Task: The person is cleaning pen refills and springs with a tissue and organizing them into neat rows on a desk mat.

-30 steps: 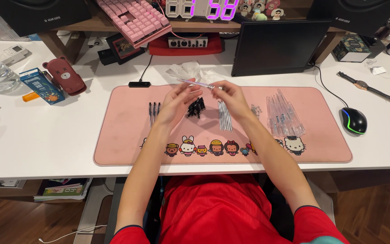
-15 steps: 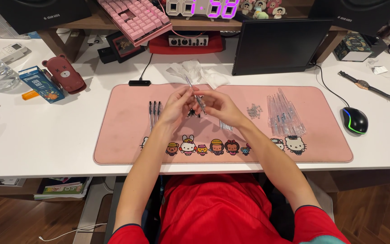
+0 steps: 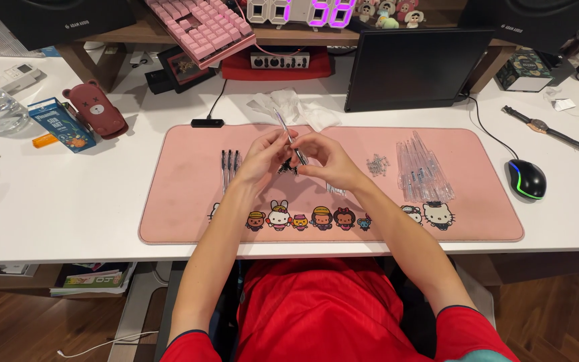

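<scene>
The white desk [image 3: 55, 201] ran from left to right under me, and the pink mat [image 3: 189, 208] lay on its middle, with a row of cartoon figures along the near edge. Far right of the mat stood a dark monitor [image 3: 413, 67]; far left, a pink keyboard [image 3: 199, 27] leaned on the shelf. A brown bear-shaped case [image 3: 95, 110] and a blue carton [image 3: 61, 124] lay on the desk left of the mat, and a mouse [image 3: 527, 179] with a green glow sat just off the mat's right end. On the right part of the mat lay a heap of clear barrels [image 3: 423, 167], with a small cluster of springs [image 3: 376, 163] just left of it. Three finished pens [image 3: 229, 164] lay side by side on the left part. Over the mat's middle my left hand [image 3: 263, 157] and right hand [image 3: 323, 161] met, both pinched on one pen [image 3: 288, 137], which tilted up and away toward the far side. My right fingers closed on its lower end; my left fingertips gripped a small dark part there.
</scene>
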